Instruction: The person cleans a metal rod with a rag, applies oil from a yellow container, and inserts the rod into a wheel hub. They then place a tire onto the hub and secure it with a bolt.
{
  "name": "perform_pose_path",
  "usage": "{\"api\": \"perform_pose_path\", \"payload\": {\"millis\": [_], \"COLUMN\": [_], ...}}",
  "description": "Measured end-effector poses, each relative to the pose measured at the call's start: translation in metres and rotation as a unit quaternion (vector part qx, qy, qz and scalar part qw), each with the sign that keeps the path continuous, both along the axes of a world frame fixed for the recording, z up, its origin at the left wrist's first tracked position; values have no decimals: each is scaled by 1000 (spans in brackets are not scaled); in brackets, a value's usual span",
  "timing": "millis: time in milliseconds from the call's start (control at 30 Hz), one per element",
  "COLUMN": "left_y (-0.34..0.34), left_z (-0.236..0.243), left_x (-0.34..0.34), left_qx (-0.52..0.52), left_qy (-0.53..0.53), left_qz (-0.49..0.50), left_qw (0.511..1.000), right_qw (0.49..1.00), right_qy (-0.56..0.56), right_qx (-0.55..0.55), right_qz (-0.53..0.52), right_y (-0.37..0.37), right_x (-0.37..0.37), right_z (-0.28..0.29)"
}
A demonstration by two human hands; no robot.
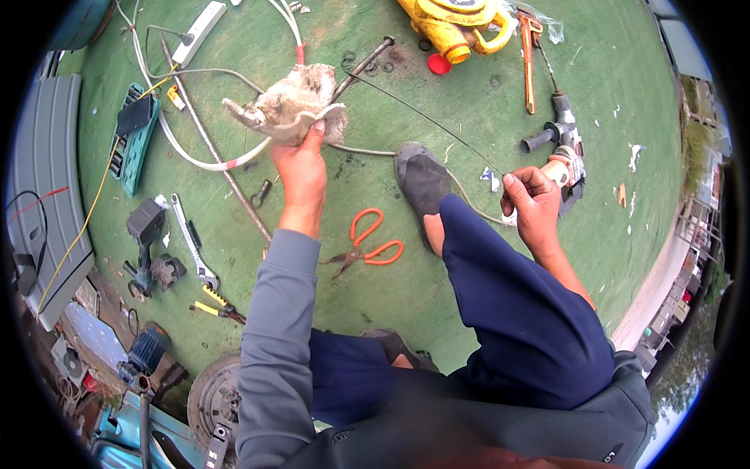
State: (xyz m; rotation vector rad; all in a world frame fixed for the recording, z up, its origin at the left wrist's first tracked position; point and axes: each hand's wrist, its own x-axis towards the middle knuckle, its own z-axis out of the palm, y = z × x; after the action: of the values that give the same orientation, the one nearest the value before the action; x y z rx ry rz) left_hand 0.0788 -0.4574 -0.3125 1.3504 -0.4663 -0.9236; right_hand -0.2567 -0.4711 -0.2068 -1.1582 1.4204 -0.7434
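My left hand (302, 172) is closed on a dirty whitish cloth (293, 105), thumb on top. A dark metal rod (366, 67) with a wider end runs in behind the cloth; whether the hand grips it too is hidden. At the right, my right hand (535, 205) pinches the end of a thin dark wire (430, 119) between thumb and fingers. The wire stretches up and left to a small curl near the rod. Between my arms, orange-handled scissors (363, 248) lie spread on the green floor (344, 301), beside my shoe (422, 184).
A drill (564, 148) and an orange pipe wrench (529, 70) lie at the right, below a yellow machine (457, 27). Leftward are a long bar (207, 137), white hose (176, 144), adjustable wrench (191, 238), yellow-handled pliers (217, 303), angle grinder (148, 246) and teal case (131, 152).
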Motion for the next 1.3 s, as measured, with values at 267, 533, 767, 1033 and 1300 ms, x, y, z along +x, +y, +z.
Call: {"api": "perform_pose_path", "payload": {"millis": [267, 533, 767, 1033, 1300], "left_y": [1, -2, -4, -1, -3], "left_z": [0, 4, -1, 1, -5], "left_x": [3, 1, 2, 2, -4], "left_qx": [-1, -9, 17, 108, 131], "left_qy": [-36, -35, 182, 315, 353], "left_qz": [-9, 6, 33, 46, 66], "left_qw": [999, 999, 983, 942, 924], "right_qw": [999, 999, 999, 995, 996], "right_qy": [-4, 11, 35, -9, -28], "right_qx": [16, 10, -2, -11, 18], "right_qz": [42, 30, -7, -96, -78], "right_y": [4, -1, 4, 30, 34], "right_x": [6, 6, -3, -38, -36], "right_z": [15, 12, 5, 7, 1]}}
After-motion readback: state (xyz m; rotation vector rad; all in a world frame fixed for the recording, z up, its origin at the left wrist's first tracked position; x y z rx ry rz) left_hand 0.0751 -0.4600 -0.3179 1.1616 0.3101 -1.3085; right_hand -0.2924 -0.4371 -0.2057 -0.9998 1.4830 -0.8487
